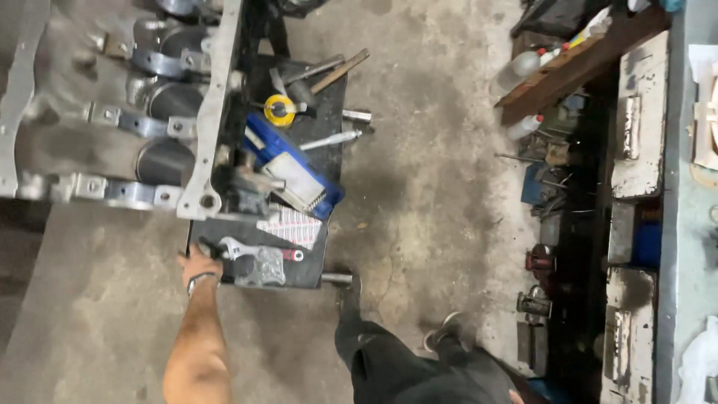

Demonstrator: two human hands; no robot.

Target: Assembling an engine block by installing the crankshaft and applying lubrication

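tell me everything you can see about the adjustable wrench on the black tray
The adjustable wrench looks like bright bare metal, with a red patch at its handle end. It lies flat near the front edge of the black tray, head toward the left hand, handle pointing right. The hand's fingers reach its head; whether they grip it cannot be told. The handle lies against a clear plastic packet, below a red-and-white striped card. Jaw opening is too small to judge.

Blue case [288, 161], yellow tape roll [280, 110], black tray [333, 112], red-and-white patterned card [293, 226], grey engine block [112, 112]
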